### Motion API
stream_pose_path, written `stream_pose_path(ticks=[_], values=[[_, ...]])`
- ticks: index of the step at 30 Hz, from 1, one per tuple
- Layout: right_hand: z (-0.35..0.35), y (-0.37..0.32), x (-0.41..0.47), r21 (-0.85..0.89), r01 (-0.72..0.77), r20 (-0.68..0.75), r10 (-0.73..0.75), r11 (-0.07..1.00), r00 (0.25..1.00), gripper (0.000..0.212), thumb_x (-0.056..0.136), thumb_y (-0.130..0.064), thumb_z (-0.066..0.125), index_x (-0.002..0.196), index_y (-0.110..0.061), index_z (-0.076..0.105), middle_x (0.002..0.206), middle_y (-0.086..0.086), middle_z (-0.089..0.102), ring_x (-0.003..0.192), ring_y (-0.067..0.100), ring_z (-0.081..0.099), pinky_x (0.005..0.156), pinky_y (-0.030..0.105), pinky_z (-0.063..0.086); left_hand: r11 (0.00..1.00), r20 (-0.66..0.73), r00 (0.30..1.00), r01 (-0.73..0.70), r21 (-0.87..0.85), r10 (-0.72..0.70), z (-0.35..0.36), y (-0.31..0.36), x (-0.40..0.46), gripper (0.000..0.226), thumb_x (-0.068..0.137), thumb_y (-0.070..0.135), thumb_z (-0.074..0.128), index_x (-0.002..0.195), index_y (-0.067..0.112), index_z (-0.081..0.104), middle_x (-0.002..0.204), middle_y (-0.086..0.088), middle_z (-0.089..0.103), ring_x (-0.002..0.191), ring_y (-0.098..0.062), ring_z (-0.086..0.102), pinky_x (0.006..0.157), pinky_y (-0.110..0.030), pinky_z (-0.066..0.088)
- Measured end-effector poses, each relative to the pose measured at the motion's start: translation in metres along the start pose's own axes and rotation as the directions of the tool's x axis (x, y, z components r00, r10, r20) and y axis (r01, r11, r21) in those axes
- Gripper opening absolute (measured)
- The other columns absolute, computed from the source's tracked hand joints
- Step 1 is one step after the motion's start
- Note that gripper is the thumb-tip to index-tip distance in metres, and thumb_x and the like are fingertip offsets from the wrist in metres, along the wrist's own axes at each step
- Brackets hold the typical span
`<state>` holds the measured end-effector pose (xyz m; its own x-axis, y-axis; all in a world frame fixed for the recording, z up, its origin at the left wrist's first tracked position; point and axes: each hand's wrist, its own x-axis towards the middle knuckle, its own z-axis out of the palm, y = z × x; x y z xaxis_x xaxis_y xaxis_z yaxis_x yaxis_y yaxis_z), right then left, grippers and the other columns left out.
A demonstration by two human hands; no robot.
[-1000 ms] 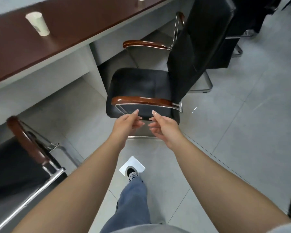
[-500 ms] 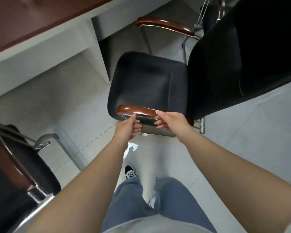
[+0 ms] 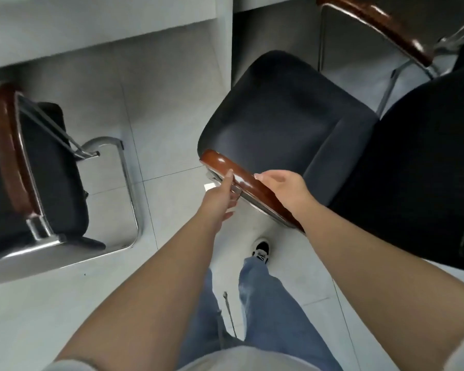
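Note:
A black office chair (image 3: 281,121) with chrome frame stands in front of me, its glossy brown wooden armrest (image 3: 223,167) nearest. My left hand (image 3: 220,196) holds the armrest from its near side, thumb lying up along the wood and fingers curled under the metal rail. My right hand (image 3: 281,187) wraps over the armrest a little further back, fingers curled over its far edge. The chair's black backrest (image 3: 418,167) rises at the right, and its other armrest (image 3: 378,25) shows at the top right.
A second black chair (image 3: 38,167) with a brown armrest and chrome frame stands close at the left. A pale desk panel (image 3: 91,25) runs along the top. My jeans and a sneaker (image 3: 261,249) stand on the grey tiled floor below the armrest.
I have stepped closer and now look more steeply down. Both hands have settled further round the armrest. The chair appears turned, its seat nearer the desk opening.

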<state>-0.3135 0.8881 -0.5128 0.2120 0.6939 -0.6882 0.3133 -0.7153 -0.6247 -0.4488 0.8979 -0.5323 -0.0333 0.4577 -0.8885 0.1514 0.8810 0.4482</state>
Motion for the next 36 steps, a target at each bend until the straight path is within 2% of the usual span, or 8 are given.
stream_pose_path(ticks=[6,9,13,17,22,26,32,36], values=[[-0.019,0.023,0.03,-0.295,-0.13,0.221,0.2,0.947,0.955,0.051,0.085,-0.056,0.054,0.104,-0.011,0.069,0.102,0.009,0.068,0.089,0.024,0.062,0.08,0.03,0.046,0.974,-0.095,0.995,0.008,-0.229,-0.03,0.029,-0.008,0.017,0.047,0.091,0.053,0.045,0.105,0.011,0.062,0.107,-0.007,0.067,0.102,-0.02,0.062,0.09,-0.031,0.05],[-0.021,0.034,0.041,-0.324,-0.231,0.25,0.318,0.918,0.914,0.062,0.08,-0.063,0.056,0.114,-0.011,0.063,0.11,0.007,0.062,0.096,0.024,0.057,0.087,0.033,0.044,0.922,-0.082,0.996,0.005,-0.387,-0.04,0.037,-0.008,0.022,0.035,0.094,0.043,0.047,0.101,0.011,0.061,0.094,-0.003,0.067,0.093,-0.017,0.065,0.082,-0.025,0.051],[-0.016,0.039,0.047,-0.323,-0.296,0.268,0.387,0.899,0.882,0.079,0.065,-0.078,0.054,0.102,-0.01,0.068,0.101,0.004,0.07,0.092,0.024,0.064,0.092,0.036,0.047,0.908,-0.116,0.993,-0.025,-0.419,-0.026,0.038,-0.007,0.026,0.035,0.094,0.037,0.049,0.109,0.007,0.059,0.092,-0.004,0.068,0.087,-0.018,0.067,0.075,-0.023,0.053],[-0.014,0.035,0.044,-0.321,-0.318,0.246,0.403,0.892,0.882,0.056,0.079,-0.069,0.052,0.077,-0.015,0.068,0.085,0.001,0.07,0.087,0.021,0.063,0.089,0.035,0.045,0.909,-0.061,0.997,0.013,-0.417,-0.042,0.032,-0.005,0.029,0.039,0.093,0.036,0.051,0.114,0.004,0.059,0.103,-0.01,0.068,0.091,-0.023,0.067,0.081,-0.028,0.052],[-0.011,0.017,0.041,-0.318,-0.328,0.216,0.405,0.889,0.888,0.052,0.08,-0.066,0.053,0.064,-0.018,0.067,0.07,-0.001,0.067,0.08,0.022,0.063,0.082,0.031,0.047,0.926,0.017,0.999,0.047,-0.376,-0.043,0.018,0.01,0.03,0.038,0.094,0.034,0.051,0.114,0.002,0.056,0.104,-0.012,0.066,0.085,-0.021,0.066,0.075,-0.026,0.053],[0.003,-0.017,0.045,-0.25,-0.384,0.174,0.431,0.889,0.886,0.061,0.079,-0.068,0.052,0.084,-0.011,0.072,0.076,0.004,0.07,0.068,0.021,0.063,0.067,0.029,0.049,0.951,0.117,0.993,0.048,-0.305,-0.013,-0.011,0.046,0.036,0.031,0.094,0.034,0.051,0.107,0.006,0.055,0.092,-0.01,0.062,0.072,-0.016,0.062,0.07,-0.023,0.053],[0.049,-0.081,0.062,-0.032,-0.381,0.132,0.382,0.924,0.915,0.065,0.081,-0.067,0.049,0.081,-0.007,0.074,0.06,-0.002,0.07,0.067,0.016,0.065,0.081,0.027,0.052,0.995,0.185,0.982,-0.011,-0.102,0.03,-0.076,0.125,0.057,0.031,0.094,0.037,0.051,0.096,0.006,0.056,0.084,-0.005,0.063,0.071,-0.017,0.062,0.073,-0.027,0.051],[0.087,-0.119,0.075,0.09,-0.426,0.11,0.416,0.9,0.903,0.065,0.078,-0.069,0.051,0.079,-0.008,0.071,0.078,0.005,0.073,0.078,0.021,0.068,0.081,0.031,0.053,1.0,0.178,0.984,-0.006,-0.021,0.01,-0.117,0.166,0.077,0.032,0.092,0.037,0.054,0.098,0.006,0.054,0.077,-0.005,0.062,0.068,-0.016,0.062,0.064,-0.024,0.051]])
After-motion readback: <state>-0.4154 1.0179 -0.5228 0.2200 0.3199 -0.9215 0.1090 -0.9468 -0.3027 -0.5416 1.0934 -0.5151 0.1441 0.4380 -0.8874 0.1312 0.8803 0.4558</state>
